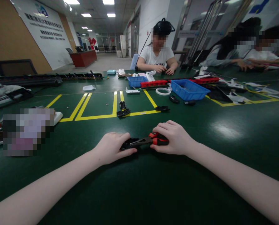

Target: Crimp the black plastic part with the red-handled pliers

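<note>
My right hand (pixel 174 137) is closed around the red and black handles of a pair of pliers (pixel 143 141). The pliers' long jaws point left and meet a small black part (pixel 128 143). Fingers and thumb of my left hand (pixel 112 147) pinch that black part against the green table (pixel 139 187). What kind of part it is cannot be made out, since my fingers cover much of it. Beyond my hands lie similar black pieces (pixel 123 112), another black piece (pixel 162 108) to their right, and two more near the blue bin.
A blue bin (pixel 189 90) and a smaller blue bin (pixel 137 82) stand farther back, with a white ring (pixel 163 91) between. Yellow tape (pixel 96 117) marks the tabletop. A pixelated object (pixel 28 131) lies left. Across sits a person (pixel 157 56); others sit at right.
</note>
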Demonstrator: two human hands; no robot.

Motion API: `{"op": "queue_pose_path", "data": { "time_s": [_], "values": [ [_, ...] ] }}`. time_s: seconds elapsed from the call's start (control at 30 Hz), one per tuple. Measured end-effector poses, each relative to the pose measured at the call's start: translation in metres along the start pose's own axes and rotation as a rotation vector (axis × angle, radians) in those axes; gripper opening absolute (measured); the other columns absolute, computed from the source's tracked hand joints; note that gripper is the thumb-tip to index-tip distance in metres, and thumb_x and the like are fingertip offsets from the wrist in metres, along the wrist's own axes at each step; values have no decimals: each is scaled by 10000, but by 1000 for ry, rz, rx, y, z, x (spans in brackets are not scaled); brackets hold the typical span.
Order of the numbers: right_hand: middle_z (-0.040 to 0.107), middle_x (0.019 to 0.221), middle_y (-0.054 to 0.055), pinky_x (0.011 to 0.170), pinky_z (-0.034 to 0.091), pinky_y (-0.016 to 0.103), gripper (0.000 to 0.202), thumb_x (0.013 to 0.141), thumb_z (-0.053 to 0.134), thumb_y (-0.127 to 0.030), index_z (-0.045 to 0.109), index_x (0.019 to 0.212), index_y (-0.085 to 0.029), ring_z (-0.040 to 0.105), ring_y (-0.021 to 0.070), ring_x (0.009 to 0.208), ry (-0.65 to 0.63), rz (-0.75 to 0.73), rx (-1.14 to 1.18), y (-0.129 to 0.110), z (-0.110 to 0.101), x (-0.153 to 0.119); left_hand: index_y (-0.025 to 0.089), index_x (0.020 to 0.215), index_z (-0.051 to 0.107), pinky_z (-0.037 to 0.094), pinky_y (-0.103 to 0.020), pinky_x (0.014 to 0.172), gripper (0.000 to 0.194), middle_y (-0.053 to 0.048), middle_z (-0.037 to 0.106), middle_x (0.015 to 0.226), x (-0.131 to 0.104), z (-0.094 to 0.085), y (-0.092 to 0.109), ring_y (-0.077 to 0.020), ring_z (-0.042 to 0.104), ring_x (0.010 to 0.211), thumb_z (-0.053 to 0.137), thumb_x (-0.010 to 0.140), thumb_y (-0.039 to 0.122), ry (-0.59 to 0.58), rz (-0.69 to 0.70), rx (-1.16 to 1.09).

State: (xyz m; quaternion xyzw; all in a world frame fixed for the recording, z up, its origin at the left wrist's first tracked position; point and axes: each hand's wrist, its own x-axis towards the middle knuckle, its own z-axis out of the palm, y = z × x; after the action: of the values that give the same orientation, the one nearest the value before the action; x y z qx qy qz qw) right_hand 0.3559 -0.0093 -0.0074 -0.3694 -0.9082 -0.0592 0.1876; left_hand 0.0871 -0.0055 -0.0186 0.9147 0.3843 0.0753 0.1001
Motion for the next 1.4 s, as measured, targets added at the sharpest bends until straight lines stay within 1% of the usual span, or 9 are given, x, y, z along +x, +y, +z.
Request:
{"op": "queue_pose_path", "data": {
  "time_s": [0.17,0.33,0.4,0.53,0.73,1.0,1.13,1.4],
  "values": [
    [673,845,75,718,399,352,393,788,600,-536,632,913,-165,604,199,748,22,-3,-5,-1,0,0,203,904,528,348,-257,580,431,-14,616,757,0,0,0,-165,549,636,415,905,618,-4,-2,4],
    [699,900,96,734,423,365,489,783,610,-534,615,1057,-129,632,217,782,75,-30,-1,1,0,-1,199,898,523,354,-260,571,425,-14,608,749,0,-1,1,-169,556,640,410,908,609,4,-1,11],
    [705,908,102,737,429,373,510,781,612,-539,611,1079,-126,639,224,788,80,-36,-1,3,0,-1,200,893,520,356,-261,569,418,-15,608,752,0,-1,1,-169,557,642,413,910,603,6,1,8],
    [709,914,103,741,429,381,512,779,605,-561,618,1078,-147,648,231,794,81,-47,0,6,-1,0,201,888,518,357,-260,565,418,-14,609,748,0,-1,2,-169,559,640,419,908,606,0,-8,6],
    [706,886,96,745,425,375,514,771,618,-550,621,1057,-122,638,221,772,83,-65,-17,8,-1,0,209,891,513,359,-267,576,396,-9,620,760,0,1,1,-177,568,649,436,907,597,12,6,22],
    [706,888,93,762,418,381,470,777,609,-547,617,1038,-156,642,221,780,76,-45,22,5,2,0,206,898,518,372,-274,585,391,-10,629,767,1,1,1,-179,572,651,437,911,588,13,13,27],
    [706,881,93,776,422,390,482,772,613,-556,617,1036,-152,642,221,768,86,-54,21,4,3,0,209,903,519,368,-275,582,396,-11,633,781,0,1,0,-183,576,661,436,908,596,9,16,21],
    [710,872,93,825,420,426,484,764,618,-549,635,1043,-154,643,224,772,80,-65,0,12,-2,-1,211,904,517,369,-268,573,381,-6,624,763,0,1,1,-178,578,656,445,909,585,8,2,14]
  ]
}}
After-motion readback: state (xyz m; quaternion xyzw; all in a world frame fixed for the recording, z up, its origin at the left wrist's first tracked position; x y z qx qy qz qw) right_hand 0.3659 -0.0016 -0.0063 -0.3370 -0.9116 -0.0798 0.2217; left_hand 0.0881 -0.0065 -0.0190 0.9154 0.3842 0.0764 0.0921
